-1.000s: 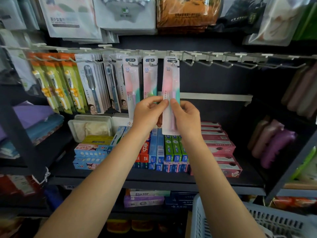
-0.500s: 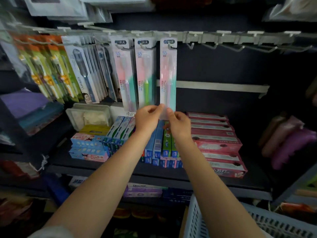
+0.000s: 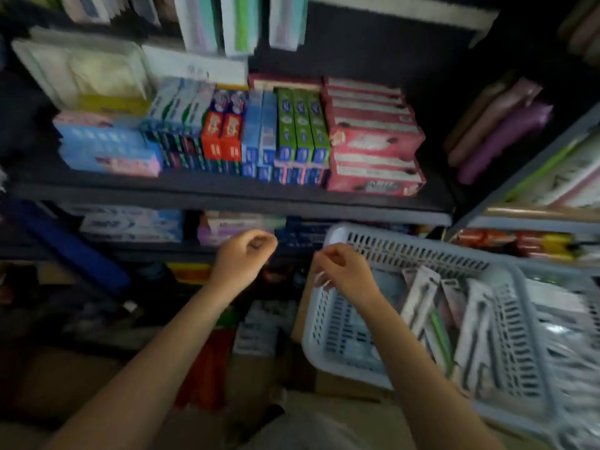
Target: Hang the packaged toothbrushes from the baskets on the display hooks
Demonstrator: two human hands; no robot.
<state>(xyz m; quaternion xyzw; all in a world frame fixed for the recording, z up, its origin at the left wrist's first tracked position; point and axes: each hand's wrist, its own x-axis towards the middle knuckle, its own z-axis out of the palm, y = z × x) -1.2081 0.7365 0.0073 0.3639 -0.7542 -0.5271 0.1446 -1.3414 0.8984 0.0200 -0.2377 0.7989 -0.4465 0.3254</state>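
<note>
The view looks down and is blurred. My left hand [image 3: 243, 258] and my right hand [image 3: 341, 271] hover side by side below the shelf, fingers loosely curled, holding nothing. My right hand is over the near left rim of a grey slotted basket [image 3: 406, 245] that holds several packaged toothbrushes [image 3: 418, 297]. Only the lower ends of the hung pink-and-green toothbrush packs [image 3: 285, 24] show at the top edge. The hooks are out of view.
A dark shelf [image 3: 227, 199] carries rows of toothpaste boxes [image 3: 302, 125] and stacked red boxes [image 3: 373, 138]. A second grey basket [image 3: 552, 319] with packages sits right of the first. Cardboard boxes and more stock lie low, under my arms.
Both hands let go of the pink-and-green pack, which stays hanging, and dropped down toward the basket. The camera tilted down from the hook rail to the shelf and baskets.
</note>
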